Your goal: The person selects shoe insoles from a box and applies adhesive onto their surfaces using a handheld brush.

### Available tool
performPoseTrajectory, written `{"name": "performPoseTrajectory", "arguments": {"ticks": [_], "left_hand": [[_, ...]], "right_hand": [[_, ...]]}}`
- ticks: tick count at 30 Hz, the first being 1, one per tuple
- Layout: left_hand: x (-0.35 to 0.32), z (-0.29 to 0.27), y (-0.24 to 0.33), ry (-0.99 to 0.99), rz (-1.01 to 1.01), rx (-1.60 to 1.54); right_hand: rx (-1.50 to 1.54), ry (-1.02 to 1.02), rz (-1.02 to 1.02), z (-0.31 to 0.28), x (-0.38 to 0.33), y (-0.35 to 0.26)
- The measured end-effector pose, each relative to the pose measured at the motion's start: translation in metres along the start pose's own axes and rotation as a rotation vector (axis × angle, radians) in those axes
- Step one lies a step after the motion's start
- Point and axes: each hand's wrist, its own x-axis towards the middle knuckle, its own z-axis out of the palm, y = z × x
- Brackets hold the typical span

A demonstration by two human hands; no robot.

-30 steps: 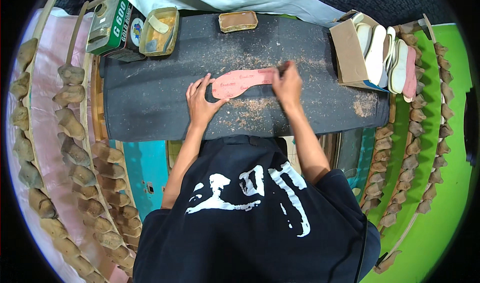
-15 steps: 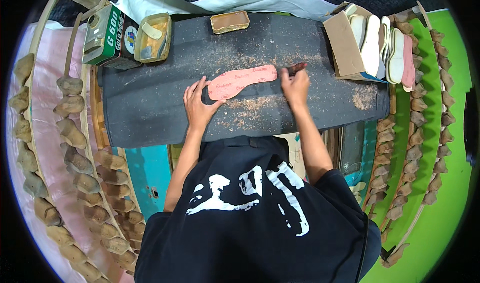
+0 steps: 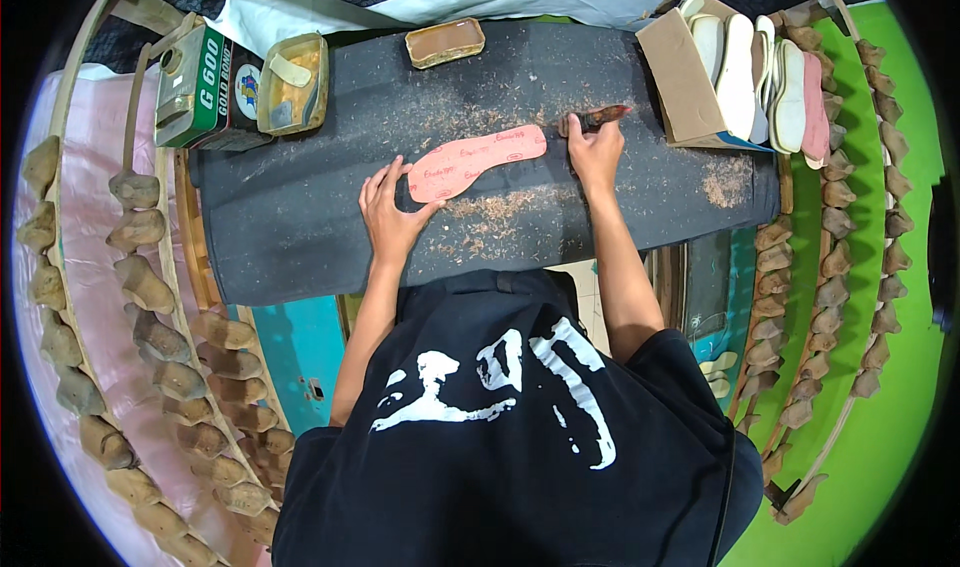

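A pink shoe insole [image 3: 470, 162] with red print lies on the dark cloth of the table, its broad end to the left and its narrow end to the right. My left hand [image 3: 390, 212] grips the broad end, thumb on the near edge and fingers at the far left edge. Just beyond the narrow end, my right hand [image 3: 597, 152] is closed around a small knife [image 3: 605, 116]. Its reddish-brown handle points up to the right, and its blade is hard to make out. A small gap lies between this hand and the insole.
Shavings [image 3: 500, 212] litter the dark-covered table [image 3: 300, 237]. At the far left stand a green-and-white can [image 3: 200, 87] and a tub [image 3: 292, 82]; a brown-filled tray [image 3: 445, 43] sits at the back. A cardboard box [image 3: 680, 82] of soles stands right. Wooden shoe lasts [image 3: 145, 282] line side racks.
My right hand has shifted slightly away from the insole's narrow end, and more of the knife handle shows. The view has tilted a little; my left hand keeps its hold.
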Motion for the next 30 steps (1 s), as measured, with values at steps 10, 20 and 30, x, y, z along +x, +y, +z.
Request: {"name": "performPoseTrajectory", "arguments": {"ticks": [10,20,30], "left_hand": [[0.000,-0.002,0.002,-0.010,0.001,0.020],[-0.007,0.015,-0.025,0.049,0.063,0.059],[0.003,-0.004,0.003,-0.010,0.007,0.026]], "right_hand": [[-0.218,-0.046,-0.338,0.031,0.003,-0.021],[0.104,-0.669,-0.789,0.110,-0.117,-0.092],[-0.213,-0.238,-0.465,0.042,-0.052,-0.052]]}}
